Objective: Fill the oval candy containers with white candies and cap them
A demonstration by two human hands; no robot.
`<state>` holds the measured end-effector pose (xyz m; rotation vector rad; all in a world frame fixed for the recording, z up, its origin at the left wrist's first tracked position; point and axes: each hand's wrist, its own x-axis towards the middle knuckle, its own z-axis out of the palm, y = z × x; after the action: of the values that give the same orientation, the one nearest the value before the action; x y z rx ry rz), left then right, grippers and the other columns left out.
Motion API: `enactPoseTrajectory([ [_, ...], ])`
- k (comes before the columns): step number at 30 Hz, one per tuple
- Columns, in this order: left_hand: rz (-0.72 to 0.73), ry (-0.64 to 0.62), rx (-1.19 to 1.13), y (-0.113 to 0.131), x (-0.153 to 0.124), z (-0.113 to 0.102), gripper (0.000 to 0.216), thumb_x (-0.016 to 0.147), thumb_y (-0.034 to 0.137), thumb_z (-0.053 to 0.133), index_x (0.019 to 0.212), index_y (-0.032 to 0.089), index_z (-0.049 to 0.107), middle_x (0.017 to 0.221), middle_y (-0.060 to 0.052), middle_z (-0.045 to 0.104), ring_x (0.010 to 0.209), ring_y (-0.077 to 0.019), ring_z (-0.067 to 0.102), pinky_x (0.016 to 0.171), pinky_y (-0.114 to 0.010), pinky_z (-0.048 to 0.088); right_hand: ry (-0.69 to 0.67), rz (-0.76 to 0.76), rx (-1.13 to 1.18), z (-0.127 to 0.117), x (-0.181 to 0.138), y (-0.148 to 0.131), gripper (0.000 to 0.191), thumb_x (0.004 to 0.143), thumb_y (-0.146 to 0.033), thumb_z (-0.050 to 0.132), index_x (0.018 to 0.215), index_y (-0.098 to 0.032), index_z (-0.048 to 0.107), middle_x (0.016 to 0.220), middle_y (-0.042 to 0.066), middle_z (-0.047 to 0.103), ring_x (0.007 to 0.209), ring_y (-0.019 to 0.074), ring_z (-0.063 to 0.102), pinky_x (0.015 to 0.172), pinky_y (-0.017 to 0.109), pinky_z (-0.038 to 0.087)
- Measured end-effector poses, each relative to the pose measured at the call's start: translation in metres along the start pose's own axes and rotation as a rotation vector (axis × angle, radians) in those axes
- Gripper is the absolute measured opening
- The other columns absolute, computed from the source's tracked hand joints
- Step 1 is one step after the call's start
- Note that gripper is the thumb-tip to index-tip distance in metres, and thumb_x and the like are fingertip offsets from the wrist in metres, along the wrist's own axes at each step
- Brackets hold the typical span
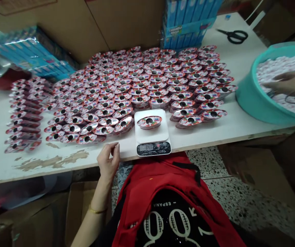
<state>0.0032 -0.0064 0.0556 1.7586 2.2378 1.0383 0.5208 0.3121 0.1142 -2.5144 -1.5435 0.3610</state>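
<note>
The left hand (108,158) curls loosely, holding nothing visible. Just right of it, a packet (149,126) sits mid-scale (140,136), well placed for its weight to register. Farther right, the right hand (287,84) is over the tub's (251,91) white pieces (283,65); blur leaves its grip unclear.

tight rows of packets (121,82) block the middle of the table (209,136), no lane through there! along the front edge, a hand could slide from the scale (152,137) right to the tub (255,103), but deeper in, packets pinch that lane. the tub's wall stands between right hand (284,82) and scale; the left hand (108,157) has a short gap before the scale.
</note>
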Motion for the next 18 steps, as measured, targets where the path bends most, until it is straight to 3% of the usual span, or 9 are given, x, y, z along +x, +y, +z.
enactPoseTrajectory([
  [3, -0.082, -0.072, 0.018, -0.022, -0.023, 0.006, 0.020, 0.090, 0.034, 0.052, 0.089, 0.017, 0.063, 0.072, -0.002, 0.060, 0.064, -0.0104, 0.053, 0.064, -0.023, 0.043, -0.264, 0.129, -0.081, 0.018, 0.017, -0.008, 0.014, 0.071, -0.019, 0.071, 0.061, -0.010, 0.073, 0.108, 0.016, 0.068, 0.103, 0.0246, 0.061, 0.065, 0.034, 0.038],
  [7, -0.095, -0.091, 0.049, -0.037, -0.030, 0.017, 0.021, 0.090, 0.035, 0.052, 0.088, 0.018, 0.064, 0.077, -0.003, 0.064, 0.070, -0.0122, 0.058, 0.067, -0.024, 0.045, -0.170, 0.033, -0.176, 0.027, 0.029, -0.006, 0.022, 0.064, -0.006, 0.074, 0.047, -0.017, 0.065, 0.111, 0.010, 0.068, 0.094, 0.0169, 0.061, 0.067, 0.033, 0.036],
  [11, -0.042, -0.069, 0.114, -0.042, -0.025, 0.025, 0.020, 0.090, 0.033, 0.052, 0.089, 0.018, 0.064, 0.077, -0.003, 0.065, 0.069, -0.0126, 0.059, 0.068, -0.024, 0.045, 0.002, -0.036, -0.099, 0.020, 0.026, 0.009, 0.035, 0.064, -0.008, 0.072, 0.036, -0.016, 0.052, 0.090, 0.006, 0.073, 0.094, 0.0151, 0.061, 0.068, 0.034, 0.033],
  [13, -0.016, -0.050, 0.136, -0.044, -0.024, 0.027, 0.019, 0.090, 0.032, 0.052, 0.089, 0.018, 0.064, 0.076, -0.003, 0.064, 0.068, -0.0123, 0.058, 0.067, -0.024, 0.044, 0.073, 0.034, 0.047, 0.014, 0.014, 0.009, 0.037, 0.067, -0.008, 0.071, 0.038, -0.016, 0.049, 0.080, 0.008, 0.072, 0.087, 0.0162, 0.063, 0.064, 0.036, 0.032],
  [16, 0.017, -0.040, 0.150, -0.047, -0.025, 0.028, 0.017, 0.090, 0.030, 0.053, 0.090, 0.017, 0.064, 0.075, -0.003, 0.064, 0.065, -0.0118, 0.057, 0.065, -0.023, 0.042, 0.231, 0.148, 0.525, 0.002, -0.022, -0.012, 0.036, 0.074, -0.006, 0.071, 0.046, -0.015, 0.050, 0.069, 0.010, 0.068, 0.065, 0.0136, 0.060, 0.060, 0.039, 0.032],
  [18, 0.028, -0.035, 0.164, -0.048, -0.026, 0.028, 0.016, 0.089, 0.030, 0.053, 0.090, 0.018, 0.064, 0.073, -0.002, 0.063, 0.063, -0.0114, 0.055, 0.063, -0.023, 0.041, 0.208, 0.072, 0.846, -0.004, -0.056, -0.040, 0.034, 0.076, 0.002, 0.067, 0.050, -0.014, 0.053, 0.059, 0.004, 0.060, 0.055, 0.0080, 0.053, 0.062, 0.038, 0.034],
])
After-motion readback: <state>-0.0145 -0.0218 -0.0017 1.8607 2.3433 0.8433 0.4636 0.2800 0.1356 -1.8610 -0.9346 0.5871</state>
